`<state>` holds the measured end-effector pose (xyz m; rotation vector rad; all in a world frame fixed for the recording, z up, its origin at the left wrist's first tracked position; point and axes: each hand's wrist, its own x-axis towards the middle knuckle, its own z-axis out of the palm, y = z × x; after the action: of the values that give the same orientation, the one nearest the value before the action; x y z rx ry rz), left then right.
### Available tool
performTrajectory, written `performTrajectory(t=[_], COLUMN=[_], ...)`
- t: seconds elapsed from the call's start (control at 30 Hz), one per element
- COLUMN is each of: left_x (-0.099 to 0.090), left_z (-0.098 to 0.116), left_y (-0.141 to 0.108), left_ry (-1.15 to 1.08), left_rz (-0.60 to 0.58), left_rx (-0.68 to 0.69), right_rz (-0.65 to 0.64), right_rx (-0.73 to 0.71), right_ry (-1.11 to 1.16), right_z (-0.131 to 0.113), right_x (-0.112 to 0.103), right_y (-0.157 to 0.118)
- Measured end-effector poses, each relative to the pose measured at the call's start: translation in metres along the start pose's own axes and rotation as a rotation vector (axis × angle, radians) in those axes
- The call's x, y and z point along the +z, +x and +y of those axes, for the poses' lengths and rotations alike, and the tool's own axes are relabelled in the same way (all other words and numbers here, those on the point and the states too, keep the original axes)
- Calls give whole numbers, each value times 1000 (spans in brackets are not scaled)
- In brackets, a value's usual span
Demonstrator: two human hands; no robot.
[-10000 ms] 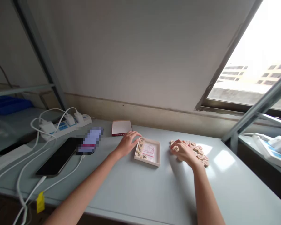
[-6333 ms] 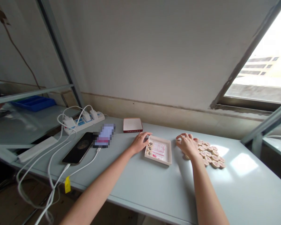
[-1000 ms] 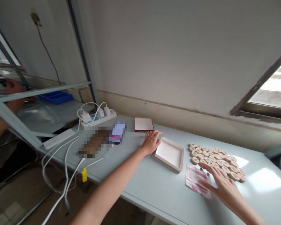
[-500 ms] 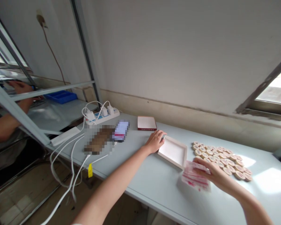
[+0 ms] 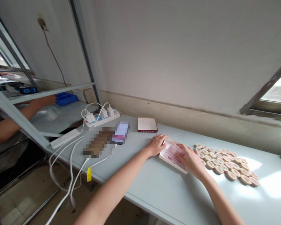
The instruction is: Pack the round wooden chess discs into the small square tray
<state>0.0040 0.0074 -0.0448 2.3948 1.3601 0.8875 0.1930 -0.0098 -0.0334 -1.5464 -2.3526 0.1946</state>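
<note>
Head view, power strip (image 5: 102,117) at 10 o'clock of tray, left hand (image 5: 157,144) open, fingers resting on tray's 9 o'clock rim, shallow white tray (image 5: 165,158) mid-table holding red-printed sheet (image 5: 172,152), right hand (image 5: 191,159) flat, open on sheet, wooden discs (image 5: 226,163) clustered at 3 o'clock.

A plain shared workroom: pale grey worktables (image 5: 168,200) stand along a bare wall under a window (image 5: 275,93), divided by metal shelf frames (image 5: 84,53), with a loaded power strip (image 5: 101,117) and another person's arm (image 5: 21,112) at the neighbouring bench.
</note>
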Motion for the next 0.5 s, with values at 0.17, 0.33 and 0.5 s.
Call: performTrajectory(t=[0.17,0.33,0.5], left_x=[-3,-5,-5], left_z=[2,3,4], left_y=[1,1,0], left_ry=[7,16,14], left_rz=[-27,-44,-52], left_rx=[14,10,-4], right_rz=[76,276,307], right_rx=[-44,8,220], right_ry=[-70,-238,-399], right_z=[0,11,41], right_x=[-5,-16,-15], right_y=[-3,-3,-5])
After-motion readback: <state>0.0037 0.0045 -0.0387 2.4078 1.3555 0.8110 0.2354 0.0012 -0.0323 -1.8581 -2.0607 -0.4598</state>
